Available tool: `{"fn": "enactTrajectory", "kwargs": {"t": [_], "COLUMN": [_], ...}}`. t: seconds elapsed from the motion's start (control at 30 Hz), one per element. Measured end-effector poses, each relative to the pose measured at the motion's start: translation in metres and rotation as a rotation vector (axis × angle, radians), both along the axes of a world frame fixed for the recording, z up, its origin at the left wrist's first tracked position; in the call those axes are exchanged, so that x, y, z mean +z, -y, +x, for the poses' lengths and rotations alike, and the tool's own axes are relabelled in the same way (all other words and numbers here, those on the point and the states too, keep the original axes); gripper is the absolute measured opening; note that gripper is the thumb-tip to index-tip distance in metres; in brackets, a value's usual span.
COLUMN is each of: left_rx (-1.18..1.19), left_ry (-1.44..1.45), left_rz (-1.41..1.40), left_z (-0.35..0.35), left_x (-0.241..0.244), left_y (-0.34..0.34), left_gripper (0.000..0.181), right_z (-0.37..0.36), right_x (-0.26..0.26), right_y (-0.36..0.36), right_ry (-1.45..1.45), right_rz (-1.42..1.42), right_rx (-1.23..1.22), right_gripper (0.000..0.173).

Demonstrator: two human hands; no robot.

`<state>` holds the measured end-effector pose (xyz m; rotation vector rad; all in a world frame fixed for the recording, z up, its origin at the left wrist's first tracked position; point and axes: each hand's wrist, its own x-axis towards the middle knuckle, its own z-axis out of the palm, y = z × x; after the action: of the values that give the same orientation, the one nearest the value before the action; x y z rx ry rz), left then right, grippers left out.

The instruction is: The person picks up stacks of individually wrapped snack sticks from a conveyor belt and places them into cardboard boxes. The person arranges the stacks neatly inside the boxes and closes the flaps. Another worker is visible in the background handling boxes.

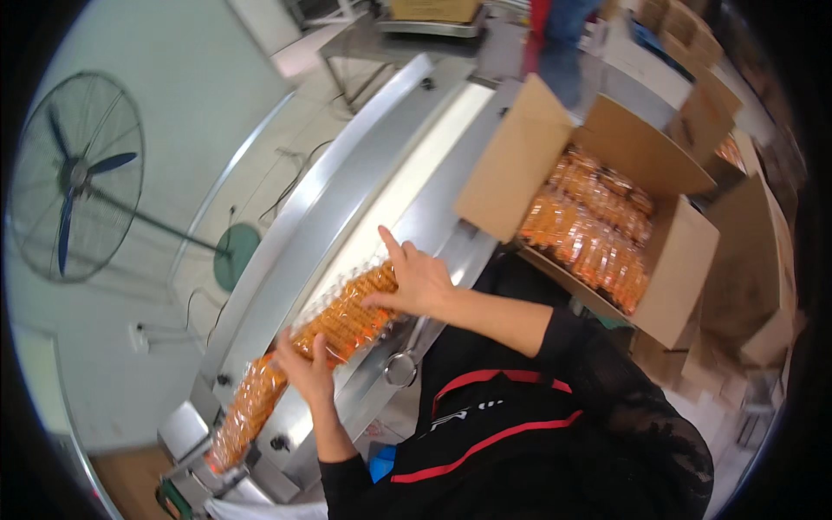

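Observation:
Clear plastic packets with orange-brown contents (348, 312) lie in a close row across the steel conveyor table, beside its white belt (416, 175). My right hand (419, 276) is at the row's upper end, its index finger stretched out over the belt and its thumb over the packets. At the lower end my left hand (309, 367) rests with fingers and thumb spread against the row. Below it, another row of similar packets (250, 413) runs down to the table's lower end. Whether either hand presses on the packets is hard to tell.
An open cardboard box (676, 266) filled with rows of similar packets stands right of the table, with more cardboard boxes (747, 260) beyond. A standing fan (78, 174) is at the left. Another person (562, 45) stands at the far end near a scale (429, 27).

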<state>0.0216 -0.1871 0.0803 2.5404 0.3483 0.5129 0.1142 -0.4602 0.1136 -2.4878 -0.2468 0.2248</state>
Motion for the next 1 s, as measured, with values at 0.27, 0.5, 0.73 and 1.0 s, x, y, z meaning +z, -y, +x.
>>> {"fn": "enactTrajectory", "kwargs": {"t": [0.27,0.5,0.73,1.0], "left_rx": [-0.823,-1.235,-1.12,-1.11], "left_ry": [0.521,0.265,-0.141,0.097], "left_rz": [-0.218,-0.293,0.364,0.372], "left_z": [0.071,0.148,0.154,0.155], "left_x": [0.102,0.104,0.056,0.011], "left_y": [0.18,0.421,0.515,0.528], "left_gripper": [0.079,0.069,0.088,0.089], "right_z": [-0.112,-0.139,-0.134,-0.133], "right_x": [0.009,0.026,0.025,-0.023], "right_y": [0.183,0.336,0.355,0.375], "right_ry": [0.944,0.895,0.078,0.183], "right_rz": [0.187,0.042,-0.498,-0.624], "right_rx": [-0.614,-1.086,-1.134,-1.094], "right_gripper": [0.126,0.1,0.084,0.106]}}
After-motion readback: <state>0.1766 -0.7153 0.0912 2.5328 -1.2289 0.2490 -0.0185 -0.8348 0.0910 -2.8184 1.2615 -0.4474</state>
